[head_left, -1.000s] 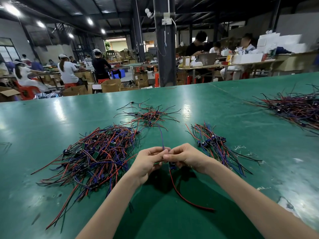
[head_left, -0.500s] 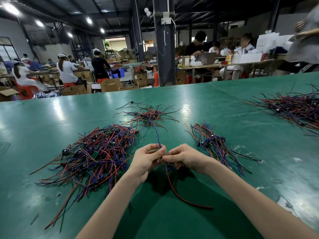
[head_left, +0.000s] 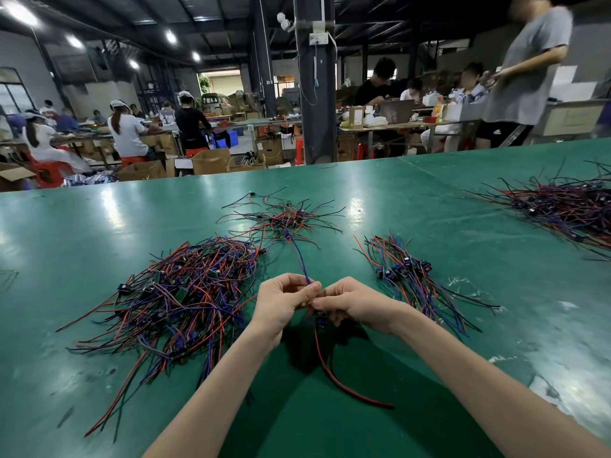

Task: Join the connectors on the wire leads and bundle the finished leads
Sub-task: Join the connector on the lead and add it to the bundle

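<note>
My left hand (head_left: 281, 302) and my right hand (head_left: 350, 304) meet fingertip to fingertip above the green table (head_left: 413, 375). The left pinches a blue wire lead (head_left: 297, 256) that runs up toward the far small pile (head_left: 281, 219). The right grips a small blue connector (head_left: 320, 320), from which a red wire (head_left: 344, 385) trails down onto the table. The joint itself is hidden by my fingers. A big tangle of red, blue and black leads (head_left: 175, 292) lies to the left. A neater row of leads with blue connectors (head_left: 406, 272) lies to the right.
Another heap of leads (head_left: 568, 206) sits at the far right of the table. A person in a grey shirt (head_left: 525, 67) stands beyond the table's far right edge. Other workers sit at benches behind a dark pillar (head_left: 314, 94).
My hands have stayed together with small finger shifts on the lead. A person in grey has walked into view at the far right.
</note>
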Tool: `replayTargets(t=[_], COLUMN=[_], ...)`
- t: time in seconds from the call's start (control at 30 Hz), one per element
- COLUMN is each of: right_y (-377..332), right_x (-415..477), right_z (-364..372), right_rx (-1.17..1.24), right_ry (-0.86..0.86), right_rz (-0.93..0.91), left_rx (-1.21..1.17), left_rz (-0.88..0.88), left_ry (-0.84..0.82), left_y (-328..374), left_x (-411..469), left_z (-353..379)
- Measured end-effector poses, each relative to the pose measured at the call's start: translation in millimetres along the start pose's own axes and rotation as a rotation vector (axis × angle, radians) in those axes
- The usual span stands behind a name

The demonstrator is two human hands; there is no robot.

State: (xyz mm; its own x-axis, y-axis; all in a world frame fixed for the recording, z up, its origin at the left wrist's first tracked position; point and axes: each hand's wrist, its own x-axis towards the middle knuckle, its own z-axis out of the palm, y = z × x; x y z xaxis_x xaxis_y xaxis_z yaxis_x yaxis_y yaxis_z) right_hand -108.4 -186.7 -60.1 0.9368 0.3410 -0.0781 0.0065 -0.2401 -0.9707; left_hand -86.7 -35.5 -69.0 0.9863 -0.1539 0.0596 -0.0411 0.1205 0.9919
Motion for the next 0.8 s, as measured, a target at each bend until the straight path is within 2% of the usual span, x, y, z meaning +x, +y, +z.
replayTargets(t=[0.47,0.7,0.8], right_y=[-0.8,-2.3,-3.3], right_x=[1.8,0.6,1.6], right_z=[7.1,7.0,6.1], right_rx=[-0.071,-0.027,0.055], right_ry=[0.084,0.056,0.062], right_rz=[-0.006,0.047,0.06], left_rx=[0.122,0.343,0.337], left_rz=[0.105,0.237,0.263], left_ry=[0.022,-0.08,-0.058], left_y=[2.5,1.5,2.6], left_x=[2.4,2.7,4.0], left_z=[-3.3,-6.7,-8.0])
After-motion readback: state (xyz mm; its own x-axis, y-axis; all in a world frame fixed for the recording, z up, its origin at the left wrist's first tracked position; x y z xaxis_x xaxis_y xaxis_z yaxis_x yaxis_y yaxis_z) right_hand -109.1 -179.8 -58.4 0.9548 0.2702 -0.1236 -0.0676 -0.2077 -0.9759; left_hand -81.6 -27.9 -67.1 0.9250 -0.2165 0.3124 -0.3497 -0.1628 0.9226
